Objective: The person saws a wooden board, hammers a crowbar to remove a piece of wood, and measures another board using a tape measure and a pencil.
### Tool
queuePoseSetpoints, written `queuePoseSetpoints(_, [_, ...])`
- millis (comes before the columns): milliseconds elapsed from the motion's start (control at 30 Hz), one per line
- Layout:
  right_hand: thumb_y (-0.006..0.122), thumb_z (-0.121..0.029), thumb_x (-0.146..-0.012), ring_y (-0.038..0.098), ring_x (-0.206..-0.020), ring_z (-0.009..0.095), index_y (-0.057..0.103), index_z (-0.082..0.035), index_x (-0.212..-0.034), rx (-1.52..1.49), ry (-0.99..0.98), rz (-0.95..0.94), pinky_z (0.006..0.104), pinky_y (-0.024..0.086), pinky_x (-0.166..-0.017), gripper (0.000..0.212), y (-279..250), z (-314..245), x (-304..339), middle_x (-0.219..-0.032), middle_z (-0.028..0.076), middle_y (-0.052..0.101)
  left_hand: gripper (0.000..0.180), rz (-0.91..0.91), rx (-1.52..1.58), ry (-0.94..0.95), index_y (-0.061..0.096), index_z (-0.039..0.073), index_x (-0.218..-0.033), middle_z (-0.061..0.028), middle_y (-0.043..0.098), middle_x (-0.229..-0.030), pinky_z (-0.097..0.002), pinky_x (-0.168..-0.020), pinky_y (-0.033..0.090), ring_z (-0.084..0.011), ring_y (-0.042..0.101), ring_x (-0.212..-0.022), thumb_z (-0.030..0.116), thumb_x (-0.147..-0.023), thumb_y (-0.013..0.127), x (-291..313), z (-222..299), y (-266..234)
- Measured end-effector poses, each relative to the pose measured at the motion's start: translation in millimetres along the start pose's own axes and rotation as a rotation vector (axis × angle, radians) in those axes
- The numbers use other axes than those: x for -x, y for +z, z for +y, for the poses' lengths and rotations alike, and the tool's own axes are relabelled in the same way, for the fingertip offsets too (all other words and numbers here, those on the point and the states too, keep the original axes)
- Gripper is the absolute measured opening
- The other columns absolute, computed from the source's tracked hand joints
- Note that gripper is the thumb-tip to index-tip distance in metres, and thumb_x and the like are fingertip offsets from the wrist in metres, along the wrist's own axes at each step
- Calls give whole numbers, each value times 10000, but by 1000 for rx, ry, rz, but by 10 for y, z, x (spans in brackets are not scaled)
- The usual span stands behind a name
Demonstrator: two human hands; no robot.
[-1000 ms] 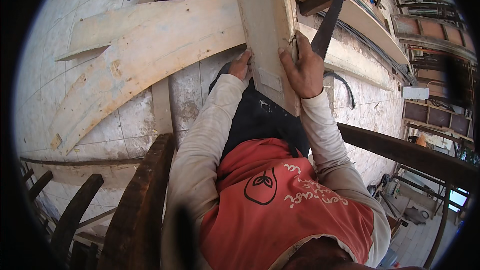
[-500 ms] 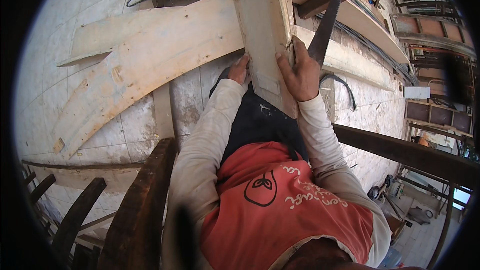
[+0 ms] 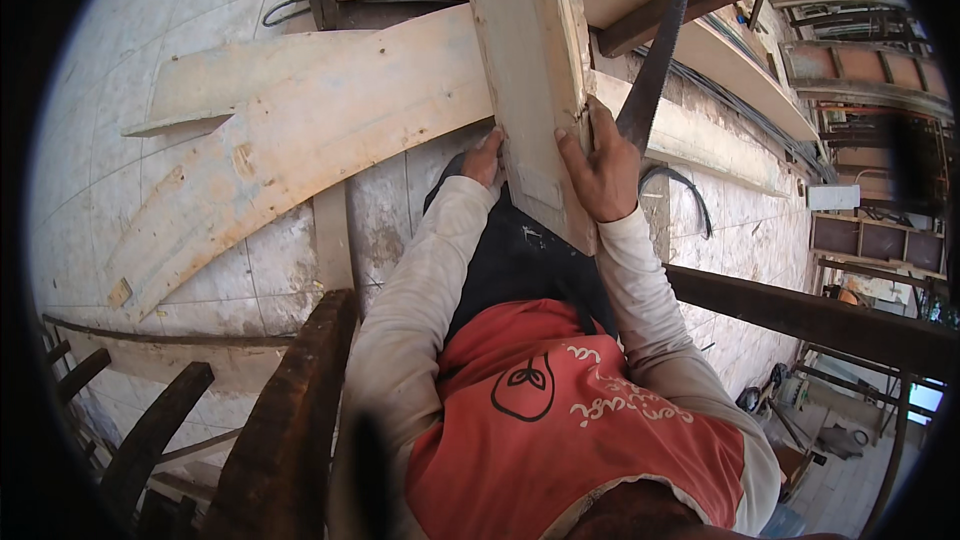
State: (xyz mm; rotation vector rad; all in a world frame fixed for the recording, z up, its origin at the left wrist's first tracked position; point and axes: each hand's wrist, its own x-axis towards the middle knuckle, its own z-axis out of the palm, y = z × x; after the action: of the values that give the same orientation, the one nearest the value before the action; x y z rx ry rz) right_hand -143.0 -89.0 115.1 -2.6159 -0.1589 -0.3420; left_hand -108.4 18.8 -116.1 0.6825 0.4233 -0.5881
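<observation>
Holding a long wooden plank [image 3: 530, 70] at twelve o'clock, with left hand [image 3: 484, 156] half curled against its left edge, with right hand [image 3: 605, 165] partly open around the right edge, thumb on top. Near end over black trousers [image 3: 510, 260]. Look to half past one for a handsaw [image 3: 655, 72], blade just beyond that hand; no telling whether held too. Glance to ten for a broad pale board [image 3: 320, 130].

The floor [image 3: 95, 135] is pale tile with thin joints, patched with brown and grey stains; a dark looped cord [image 3: 266, 19] lies on it at upper left, a curved black strip [image 3: 699, 200] at right.
</observation>
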Motion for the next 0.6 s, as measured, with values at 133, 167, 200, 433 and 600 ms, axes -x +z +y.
queuePoseSetpoints(133, [659,-267,-899,695,-729,438,513,13,-1339,2,-14,2,490,531,-637,542,0,-20,-12,-768,263,684,545,40,-36,51,578,80,-1355,-55,643,-1237,-371,-855,522,-195,631,-1004,479,-985,561,-41,-54,-29])
queuePoseSetpoints(167, [659,-267,-899,695,-729,438,513,13,-1339,4,-14,5,490,531,-637,542,-5,-19,-15,-768,263,684,545,37,-36,51,578,80,-1355,-55,643,-1237,-371,-855,522,-195,631,-1004,479,-985,561,-44,-60,-19])
queuePoseSetpoints(200, [658,-266,-899,696,-732,438,512,13,-1339,10,-6,0,491,534,-642,541,-10,-19,-18,-773,265,686,533,55,-37,46,600,69,-1328,-61,651,-1220,-366,-853,520,-194,636,-997,474,-984,558,-43,-68,-10])
queuePoseSetpoints(433, [650,-253,-899,702,-749,433,516,15,-1337,44,44,-24,481,548,-668,531,-24,-60,-11,-807,273,692,386,304,-189,243,687,-29,-1136,-97,694,-1112,-347,-919,505,-211,644,-1023,305,-960,608,213,106,210])
queuePoseSetpoints(600, [642,-229,-901,699,-735,424,504,16,-1338,59,52,-40,487,547,-667,519,-22,-140,-29,-820,262,694,545,376,-271,819,579,-82,-1266,-209,650,-1223,-362,-989,483,-291,618,-1125,334,-929,678,469,739,606])
